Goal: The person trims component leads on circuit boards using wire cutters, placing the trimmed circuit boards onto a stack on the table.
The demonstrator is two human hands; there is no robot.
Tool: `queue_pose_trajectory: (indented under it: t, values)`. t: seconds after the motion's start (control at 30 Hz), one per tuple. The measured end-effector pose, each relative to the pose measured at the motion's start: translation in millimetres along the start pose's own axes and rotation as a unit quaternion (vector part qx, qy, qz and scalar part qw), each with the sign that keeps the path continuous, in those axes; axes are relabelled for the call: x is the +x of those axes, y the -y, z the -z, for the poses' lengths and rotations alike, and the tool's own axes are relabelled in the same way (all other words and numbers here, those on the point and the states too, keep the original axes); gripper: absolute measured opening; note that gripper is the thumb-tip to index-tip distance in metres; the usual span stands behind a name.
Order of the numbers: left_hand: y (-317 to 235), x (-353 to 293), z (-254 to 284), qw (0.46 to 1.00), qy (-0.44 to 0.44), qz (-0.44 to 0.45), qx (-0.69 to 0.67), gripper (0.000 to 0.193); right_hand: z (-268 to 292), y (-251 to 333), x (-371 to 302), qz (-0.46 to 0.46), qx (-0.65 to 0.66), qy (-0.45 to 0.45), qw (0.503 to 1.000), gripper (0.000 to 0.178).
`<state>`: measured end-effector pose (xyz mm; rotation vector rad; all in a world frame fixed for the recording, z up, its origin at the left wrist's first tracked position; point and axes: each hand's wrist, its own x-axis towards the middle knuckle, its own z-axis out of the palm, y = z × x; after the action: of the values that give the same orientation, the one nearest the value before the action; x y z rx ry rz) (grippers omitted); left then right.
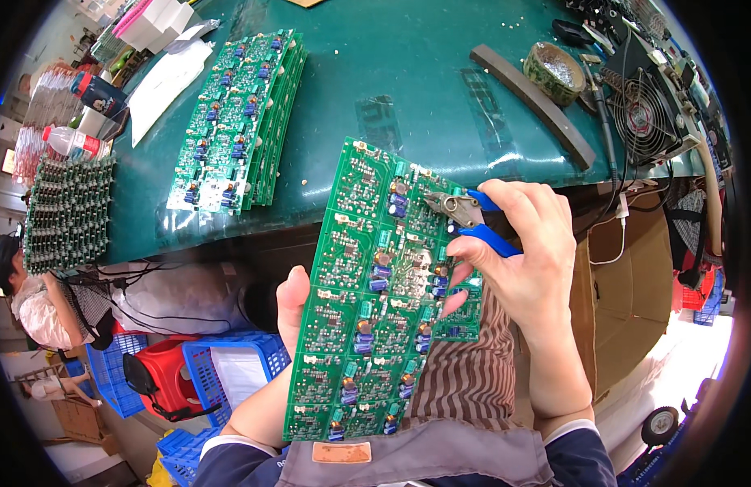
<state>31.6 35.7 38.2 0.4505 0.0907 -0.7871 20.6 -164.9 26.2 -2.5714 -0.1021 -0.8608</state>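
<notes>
A green circuit board panel, full of blue capacitors and small parts, is tilted over my lap. My left hand grips it by the left edge, with the thumb showing and the other fingers mostly hidden by the board. In my right hand is a pair of blue-handled cutting pliers, held between thumb and fingers. Its metal jaws are at the parts near the panel's upper right edge; whether they touch a lead is too small to tell. Part of another green board shows below the right hand, behind the panel.
On the green table stands a stack of panels. More boards and bottles are at far left. A dark bar, a bowl of clippings and a fan lie right. Blue crates and a cardboard box flank me.
</notes>
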Motion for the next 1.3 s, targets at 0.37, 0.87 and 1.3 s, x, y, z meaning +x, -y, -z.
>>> queue_pose_trajectory:
  t: [0.37, 0.87, 1.3]
  values:
    - [-3, -5, 8, 0.999, 0.018, 0.035, 0.025, 0.102, -2, 2, 2, -0.002, 0.027, -0.011, 1.0, 0.05]
    - [2, -2, 5, 0.997, -0.006, 0.009, -0.071, 0.09, -11, -2, -1, -0.009, 0.065, -0.043, 0.997, 0.048]
    - [0, -2, 9, 0.997, -0.02, -0.011, -0.068, 0.087, -15, 3, -2, -0.002, 0.055, -0.032, 0.998, 0.047]
